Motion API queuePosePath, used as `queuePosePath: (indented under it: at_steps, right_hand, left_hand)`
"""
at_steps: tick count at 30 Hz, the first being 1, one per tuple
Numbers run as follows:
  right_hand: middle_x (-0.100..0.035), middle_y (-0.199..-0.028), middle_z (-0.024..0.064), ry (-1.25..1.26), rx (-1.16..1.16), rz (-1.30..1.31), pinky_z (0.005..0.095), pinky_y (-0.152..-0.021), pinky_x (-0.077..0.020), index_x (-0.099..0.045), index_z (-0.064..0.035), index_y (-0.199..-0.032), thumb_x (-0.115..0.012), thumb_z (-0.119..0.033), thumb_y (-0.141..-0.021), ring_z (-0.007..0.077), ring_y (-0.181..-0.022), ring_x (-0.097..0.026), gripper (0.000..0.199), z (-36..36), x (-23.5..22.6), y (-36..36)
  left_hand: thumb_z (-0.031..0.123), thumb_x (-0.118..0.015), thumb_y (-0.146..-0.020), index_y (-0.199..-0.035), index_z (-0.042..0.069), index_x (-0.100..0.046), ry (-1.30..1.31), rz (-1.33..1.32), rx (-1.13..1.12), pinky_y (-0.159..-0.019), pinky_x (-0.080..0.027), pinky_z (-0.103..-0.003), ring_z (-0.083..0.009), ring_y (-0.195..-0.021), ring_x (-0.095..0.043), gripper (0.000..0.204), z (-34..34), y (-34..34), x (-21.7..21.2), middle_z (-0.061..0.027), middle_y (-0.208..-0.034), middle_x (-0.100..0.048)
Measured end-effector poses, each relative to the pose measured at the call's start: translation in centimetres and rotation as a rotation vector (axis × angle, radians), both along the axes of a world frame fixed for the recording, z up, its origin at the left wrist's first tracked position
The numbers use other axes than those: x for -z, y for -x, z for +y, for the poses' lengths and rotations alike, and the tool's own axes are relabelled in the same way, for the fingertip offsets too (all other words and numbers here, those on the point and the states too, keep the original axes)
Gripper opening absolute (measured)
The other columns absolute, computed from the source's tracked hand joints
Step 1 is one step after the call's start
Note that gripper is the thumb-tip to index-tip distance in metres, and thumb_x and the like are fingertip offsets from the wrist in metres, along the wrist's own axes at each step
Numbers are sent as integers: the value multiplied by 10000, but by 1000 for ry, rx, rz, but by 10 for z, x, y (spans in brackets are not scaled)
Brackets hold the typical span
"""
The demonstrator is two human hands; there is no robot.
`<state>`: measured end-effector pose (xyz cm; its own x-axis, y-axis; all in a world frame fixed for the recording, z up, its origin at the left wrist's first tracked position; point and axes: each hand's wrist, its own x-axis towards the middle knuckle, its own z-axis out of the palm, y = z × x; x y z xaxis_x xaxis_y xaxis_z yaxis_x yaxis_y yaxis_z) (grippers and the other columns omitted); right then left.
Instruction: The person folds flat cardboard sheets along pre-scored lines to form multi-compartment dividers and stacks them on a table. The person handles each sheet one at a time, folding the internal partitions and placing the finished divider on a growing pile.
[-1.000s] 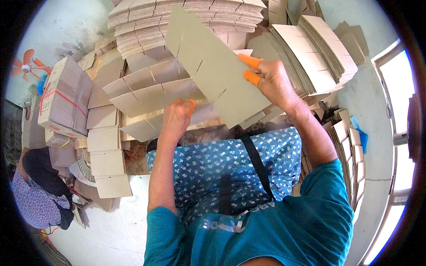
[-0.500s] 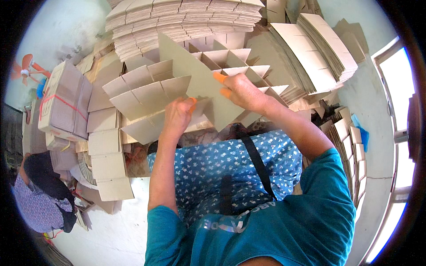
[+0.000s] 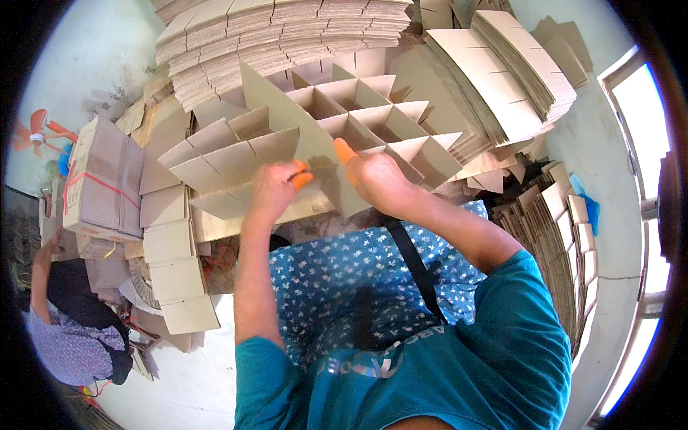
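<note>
**Divider strip going into grid: misalignment risk**

Left hand (image 3: 276, 190) and right hand (image 3: 376, 179) both pinch the cardboard strip (image 3: 301, 132), tilted across the divider grid (image 3: 358, 118) just in front. If the slots miss, I'd expect the strip to buckle or tear the grid walls.

Both forearms reach forward and upward, bare below teal sleeves. Left hand (image 3: 276, 188) is curled, knuckles up, an orange-capped fingertip pointing right. Right hand (image 3: 376, 179) is closed likewise, one orange-capped finger raised. The hands sit near each other, not touching.
</note>
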<state>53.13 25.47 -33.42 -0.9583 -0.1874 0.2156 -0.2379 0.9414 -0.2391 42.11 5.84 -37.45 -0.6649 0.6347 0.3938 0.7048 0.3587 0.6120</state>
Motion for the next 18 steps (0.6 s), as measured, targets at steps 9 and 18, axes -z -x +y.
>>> queuePosePath:
  at_steps: [9, 18]
  right_hand:
    - [-616, -798, 195, 58, 32, 11, 392, -577, -529, -383, 73, -1278, -556, -38, -761, 338, -679, -639, 556, -8, 4, -8]
    - [-608, -798, 237, 34, -85, -88, 413, -580, -524, -400, 187, -1200, -540, 25, -705, 358, -713, -635, 540, -9, -11, -14]
  left_hand:
    - [33, -598, -791, -961, 66, -651, 406, 382, -310, -715, -488, -448, -370, -835, -606, 181, 8, 117, -17, -235, -902, -620]
    - [-24, -499, -789, -972, 36, -643, 226, 65, -200, -683, -454, -448, -363, -768, -573, 240, 8, 129, -6, -231, -822, -569]
